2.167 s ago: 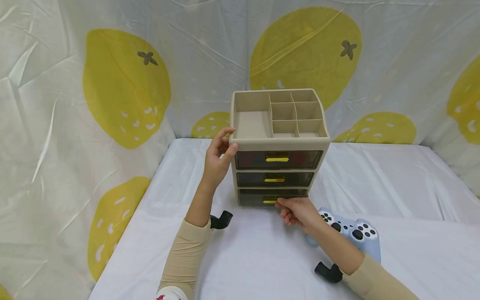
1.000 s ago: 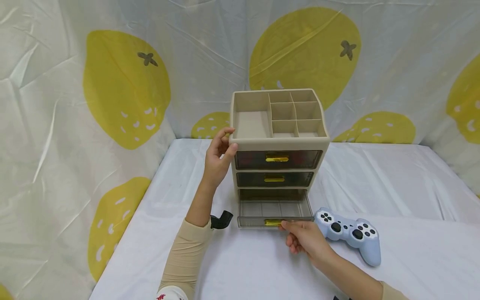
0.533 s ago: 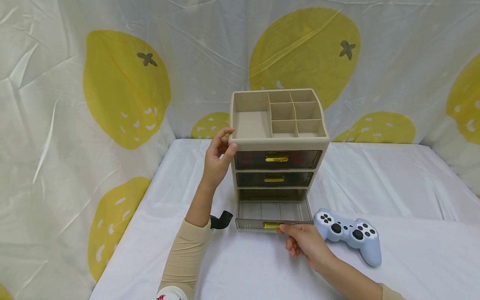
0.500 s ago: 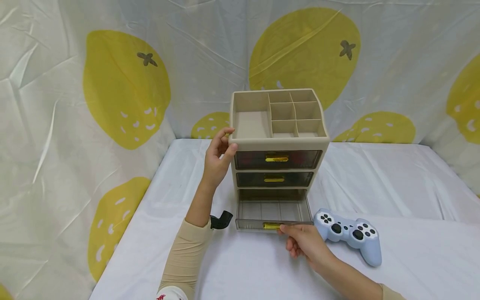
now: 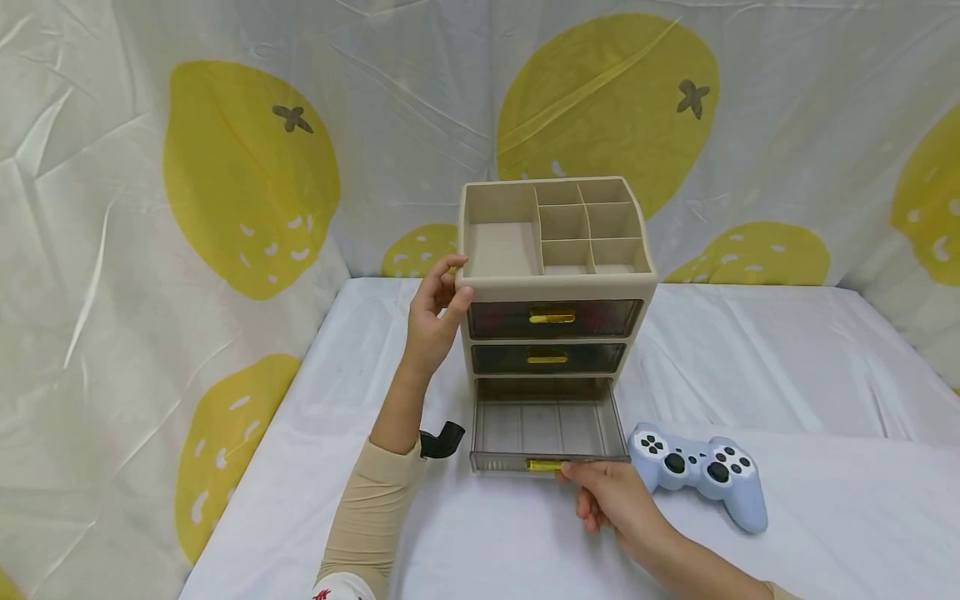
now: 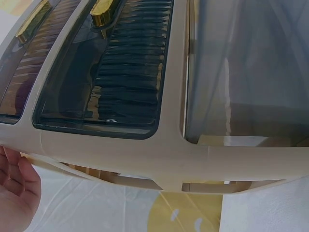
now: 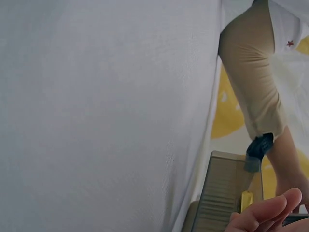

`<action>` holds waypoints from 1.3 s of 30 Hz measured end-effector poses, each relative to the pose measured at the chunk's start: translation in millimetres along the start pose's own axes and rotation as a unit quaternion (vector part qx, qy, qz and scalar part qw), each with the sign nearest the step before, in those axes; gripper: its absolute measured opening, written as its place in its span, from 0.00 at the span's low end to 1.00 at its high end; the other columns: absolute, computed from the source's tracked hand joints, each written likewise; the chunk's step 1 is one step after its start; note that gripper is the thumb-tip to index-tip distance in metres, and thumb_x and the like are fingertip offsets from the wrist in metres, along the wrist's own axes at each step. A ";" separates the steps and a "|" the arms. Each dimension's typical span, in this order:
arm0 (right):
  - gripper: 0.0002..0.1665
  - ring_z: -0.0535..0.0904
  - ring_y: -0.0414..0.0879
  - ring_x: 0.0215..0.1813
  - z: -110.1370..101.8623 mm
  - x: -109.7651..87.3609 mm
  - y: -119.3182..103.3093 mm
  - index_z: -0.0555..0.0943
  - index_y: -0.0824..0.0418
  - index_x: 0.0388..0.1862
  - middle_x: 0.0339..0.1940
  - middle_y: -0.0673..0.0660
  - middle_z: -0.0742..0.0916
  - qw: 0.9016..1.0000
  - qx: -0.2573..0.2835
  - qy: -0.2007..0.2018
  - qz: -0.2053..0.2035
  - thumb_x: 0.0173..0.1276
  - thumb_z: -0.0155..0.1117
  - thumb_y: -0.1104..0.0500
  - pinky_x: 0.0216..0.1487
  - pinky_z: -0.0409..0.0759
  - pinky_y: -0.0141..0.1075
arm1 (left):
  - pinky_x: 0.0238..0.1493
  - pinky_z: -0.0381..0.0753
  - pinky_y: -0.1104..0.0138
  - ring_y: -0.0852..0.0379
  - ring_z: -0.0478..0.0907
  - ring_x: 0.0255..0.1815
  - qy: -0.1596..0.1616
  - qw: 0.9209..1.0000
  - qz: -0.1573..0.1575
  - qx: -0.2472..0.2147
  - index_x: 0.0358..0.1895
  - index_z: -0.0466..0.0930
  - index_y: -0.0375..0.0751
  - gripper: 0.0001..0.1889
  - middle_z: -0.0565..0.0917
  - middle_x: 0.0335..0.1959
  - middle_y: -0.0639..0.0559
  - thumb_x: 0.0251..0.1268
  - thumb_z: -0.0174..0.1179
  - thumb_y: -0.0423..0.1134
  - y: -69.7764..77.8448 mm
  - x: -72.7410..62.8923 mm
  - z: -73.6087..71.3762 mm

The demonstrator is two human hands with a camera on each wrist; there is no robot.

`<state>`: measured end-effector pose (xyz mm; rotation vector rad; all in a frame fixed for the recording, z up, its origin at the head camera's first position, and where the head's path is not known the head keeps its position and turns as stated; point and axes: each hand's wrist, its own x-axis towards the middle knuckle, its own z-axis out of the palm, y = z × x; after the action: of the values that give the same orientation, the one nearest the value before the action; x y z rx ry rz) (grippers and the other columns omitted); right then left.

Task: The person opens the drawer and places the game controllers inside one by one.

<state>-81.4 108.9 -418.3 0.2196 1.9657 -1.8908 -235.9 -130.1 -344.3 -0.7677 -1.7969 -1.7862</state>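
Observation:
A beige drawer organizer (image 5: 558, 288) stands on the white cloth, with divided compartments on top and dark see-through drawers below. My left hand (image 5: 433, 321) holds its upper left corner, thumb at the front and fingers at the side. My right hand (image 5: 618, 504) pinches the gold handle (image 5: 543, 466) of the bottom drawer (image 5: 510, 462), which is pulled out and shows a bare ribbed floor. The middle drawer (image 5: 495, 359) and top drawer (image 5: 498, 320) are closed; faint reddish shapes show behind the top front. Beside the right hand lies a light blue game controller (image 5: 697, 467), touching or nearly touching the pulled-out drawer.
White cloth (image 5: 840, 500) covers the table. A lemon-print sheet (image 5: 420, 100) hangs behind and at the left. Black wrist mount (image 5: 442, 440) sticks out by the left forearm, left of the pulled-out drawer.
The bottom drawer has gone from closed to pulled out toward me, with my right hand on its handle. The controller has shifted slightly toward me. My left hand has stayed put.

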 end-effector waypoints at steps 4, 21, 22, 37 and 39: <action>0.19 0.69 0.39 0.11 -0.4 -1.7 1.2 0.82 0.74 0.43 0.09 0.49 0.74 1.000 0.002 0.000 0.001 0.69 0.60 0.56 0.16 0.69 0.29 | 0.36 0.69 0.69 0.58 0.69 0.31 -0.002 1.000 0.003 -0.007 0.60 0.69 0.30 0.23 0.73 0.31 0.54 0.64 0.55 0.38 1.4 -0.1 -0.1; 0.19 0.73 0.37 0.15 -10.3 -3.8 2.6 0.81 0.73 0.42 0.14 0.49 0.79 0.996 -0.027 -0.076 0.028 0.66 0.59 0.56 0.20 0.74 0.29 | 0.36 0.69 0.70 0.61 0.69 0.31 0.003 1.000 -0.005 -0.011 0.59 0.68 0.27 0.21 0.73 0.30 0.56 0.62 0.53 0.30 3.4 0.4 0.1; 0.18 0.74 0.37 0.16 -13.0 -4.8 3.2 0.82 0.73 0.42 0.15 0.49 0.79 0.995 -0.039 -0.084 0.029 0.65 0.59 0.56 0.21 0.74 0.30 | 0.36 0.69 0.70 0.60 0.69 0.30 0.003 1.000 -0.004 -0.012 0.60 0.69 0.29 0.21 0.73 0.30 0.55 0.63 0.53 0.31 3.0 0.1 0.1; 0.17 0.78 0.39 0.23 -83.8 -23.0 -4.4 0.83 0.72 0.40 0.21 0.50 0.82 0.995 -0.082 -0.054 -0.025 0.70 0.56 0.57 0.27 0.79 0.34 | 0.35 0.69 0.69 0.59 0.69 0.30 0.001 1.000 0.003 -0.007 0.60 0.69 0.29 0.32 0.73 0.29 0.55 0.65 0.59 0.55 0.1 -0.1 1.0; 0.16 0.78 0.39 0.23 -91.7 -25.4 -6.3 0.83 0.70 0.40 0.22 0.50 0.83 0.995 -0.085 -0.038 -0.030 0.71 0.55 0.58 0.28 0.80 0.34 | 0.35 0.69 0.69 0.59 0.69 0.30 0.001 1.000 0.005 -0.008 0.59 0.69 0.30 0.29 0.73 0.29 0.55 0.66 0.58 0.50 -0.1 -0.2 0.9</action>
<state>-77.0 202.8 -402.4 0.0400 2.0883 -1.7285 -235.9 -129.2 -344.5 -0.7801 -1.7766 -1.7961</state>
